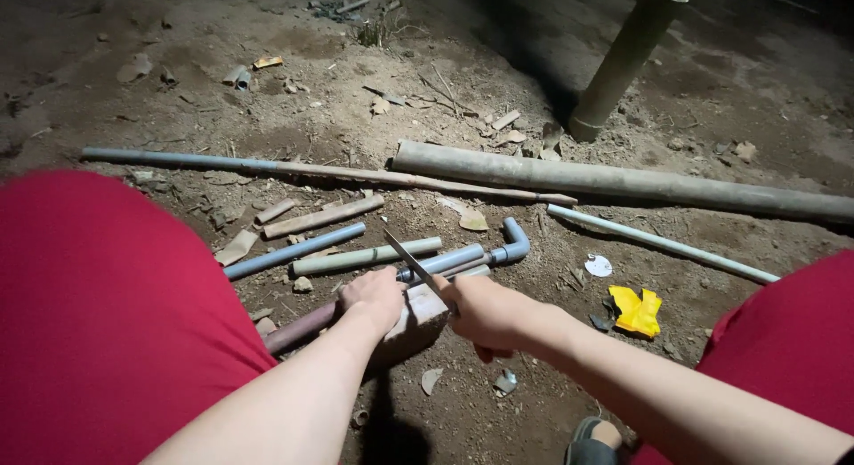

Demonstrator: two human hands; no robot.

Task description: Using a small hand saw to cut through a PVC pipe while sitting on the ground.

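While the left hand [374,298] presses clenched on a brown pipe [298,329] laid across a brick [418,318], the right hand [480,312] grips a knife [411,261], blade over grey elbow pipe [471,255]; yellow scrap [637,310] lies right, on the dirt ground [356,118].

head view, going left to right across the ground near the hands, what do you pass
left hand → brick → right hand holding the blade → white disc → yellow scrap

Outdoor dirt yard at night, bare soil [729,82], scattered pipes [294,250], bamboo post [623,60]
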